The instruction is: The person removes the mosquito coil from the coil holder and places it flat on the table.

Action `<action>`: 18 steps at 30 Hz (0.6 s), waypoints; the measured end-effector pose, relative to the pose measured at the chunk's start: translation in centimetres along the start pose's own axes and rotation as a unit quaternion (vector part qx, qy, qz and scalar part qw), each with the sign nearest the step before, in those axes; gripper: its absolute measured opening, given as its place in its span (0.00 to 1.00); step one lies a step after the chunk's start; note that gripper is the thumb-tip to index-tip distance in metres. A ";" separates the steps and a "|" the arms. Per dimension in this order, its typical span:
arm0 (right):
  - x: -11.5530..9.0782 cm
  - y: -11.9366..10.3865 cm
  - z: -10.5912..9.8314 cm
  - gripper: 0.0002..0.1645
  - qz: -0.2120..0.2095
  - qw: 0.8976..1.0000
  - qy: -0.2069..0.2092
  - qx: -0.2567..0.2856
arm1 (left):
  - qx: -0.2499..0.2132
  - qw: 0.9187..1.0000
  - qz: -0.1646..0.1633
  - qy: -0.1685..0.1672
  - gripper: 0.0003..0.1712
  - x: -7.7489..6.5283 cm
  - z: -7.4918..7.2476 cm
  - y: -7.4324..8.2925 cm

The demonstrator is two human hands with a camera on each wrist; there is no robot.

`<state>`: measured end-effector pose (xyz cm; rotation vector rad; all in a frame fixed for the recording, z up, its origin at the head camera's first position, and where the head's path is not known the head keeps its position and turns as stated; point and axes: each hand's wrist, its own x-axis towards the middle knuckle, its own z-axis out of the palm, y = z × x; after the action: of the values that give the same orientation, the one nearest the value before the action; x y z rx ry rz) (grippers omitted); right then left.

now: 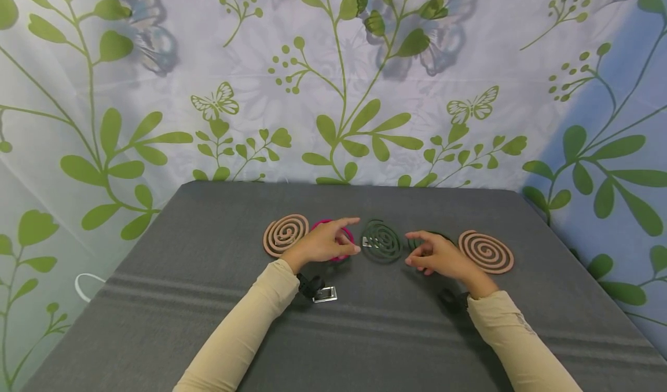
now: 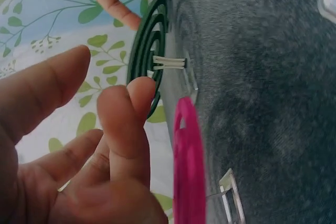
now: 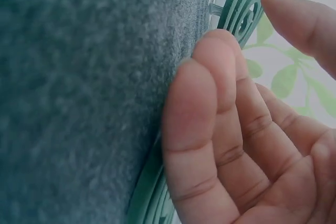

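Note:
A dark green mosquito coil (image 1: 383,244) lies mid-table between the two hands, a small metal stand (image 1: 367,241) showing at its left side. My left hand (image 1: 327,242) is over a pink coil (image 1: 319,224) and partly hides it; its thumb and forefinger are apart, holding nothing. In the left wrist view the pink coil (image 2: 189,166) appears edge-on beside the fingers. To the right, my right hand (image 1: 438,256) hovers by another green coil (image 1: 414,243), which it mostly covers. Its fingers bend loosely with nothing between them, and the middle green coil (image 3: 244,9) shows beyond them.
Brown coils lie at both ends of the row, one on the left (image 1: 285,235) and one on the right (image 1: 486,252). A metal stand (image 1: 325,295) rests near the left wrist on the grey table (image 1: 365,345). Behind hangs a leaf-patterned curtain (image 1: 292,108).

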<state>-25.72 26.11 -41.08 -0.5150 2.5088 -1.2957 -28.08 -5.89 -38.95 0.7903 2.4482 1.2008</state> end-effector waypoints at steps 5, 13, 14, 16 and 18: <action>0.5 0.0 0.2 0.44 0.021 1.000 -0.002 0.017 | -0.001 0.999 -0.031 -0.014 0.43 0.6 0.3 0.0; 1.4 -0.1 0.5 0.47 0.072 0.996 -0.007 0.055 | 0.017 0.998 -0.048 -0.022 0.43 1.7 0.2 0.0; 1.6 0.0 0.5 0.47 0.076 0.995 -0.007 0.058 | 0.015 0.998 -0.049 -0.021 0.43 1.8 0.3 -0.1; 1.8 0.1 0.5 0.48 0.082 0.995 -0.006 0.063 | 0.010 0.999 -0.049 -0.021 0.44 2.0 0.3 -0.2; 1.9 0.1 0.6 0.48 0.091 0.994 -0.003 0.068 | 0.002 0.999 -0.048 -0.022 0.44 2.1 0.4 -0.2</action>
<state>-27.25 24.90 -41.62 -0.2523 2.3774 -1.3789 -29.68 -4.49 -39.44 0.6850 2.4247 1.1310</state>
